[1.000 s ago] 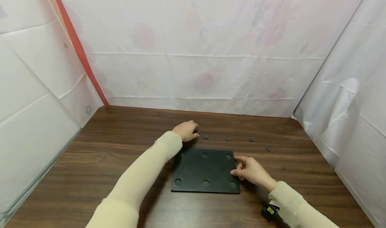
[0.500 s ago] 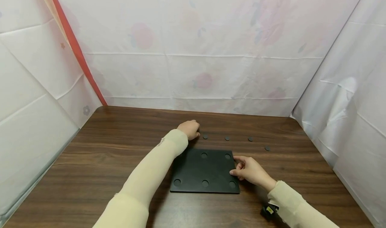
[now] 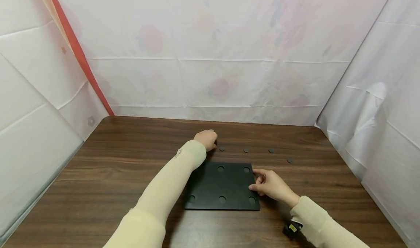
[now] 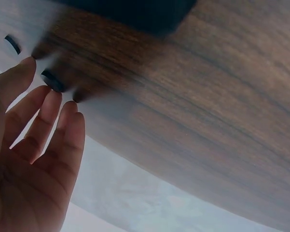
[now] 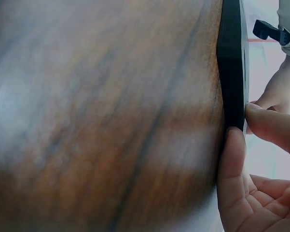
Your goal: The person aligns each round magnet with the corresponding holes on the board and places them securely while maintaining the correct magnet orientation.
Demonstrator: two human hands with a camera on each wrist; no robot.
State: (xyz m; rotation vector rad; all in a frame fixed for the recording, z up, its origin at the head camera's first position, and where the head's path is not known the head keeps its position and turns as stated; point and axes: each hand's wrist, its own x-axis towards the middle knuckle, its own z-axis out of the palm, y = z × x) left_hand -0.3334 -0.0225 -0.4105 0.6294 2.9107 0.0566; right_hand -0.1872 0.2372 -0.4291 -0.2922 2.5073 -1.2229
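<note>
A flat black rectangular board (image 3: 226, 184) with several round recesses lies on the table. Beyond its far left part my left hand (image 3: 206, 138) reaches down to the tabletop. In the left wrist view, the fingertips of that left hand (image 4: 43, 140) touch the near edge of a small black disc (image 4: 52, 80), the thumb standing a little apart from it. This disc is hidden by the hand in the head view. My right hand (image 3: 272, 186) holds the board's right edge, thumb on top and index finger along the side, as the right wrist view also shows.
A loose row of small dark discs (image 3: 246, 150) lies beyond the board, with another disc (image 3: 289, 161) farther right. The brown wooden table (image 3: 108, 168) ends at a pale printed curtain (image 3: 197, 80). A small black device (image 3: 291, 229) sits at my right wrist.
My left hand has moved slightly right, its fingers now lower and drawn in over the spot left of the disc row. The right hand and board keep their places.
</note>
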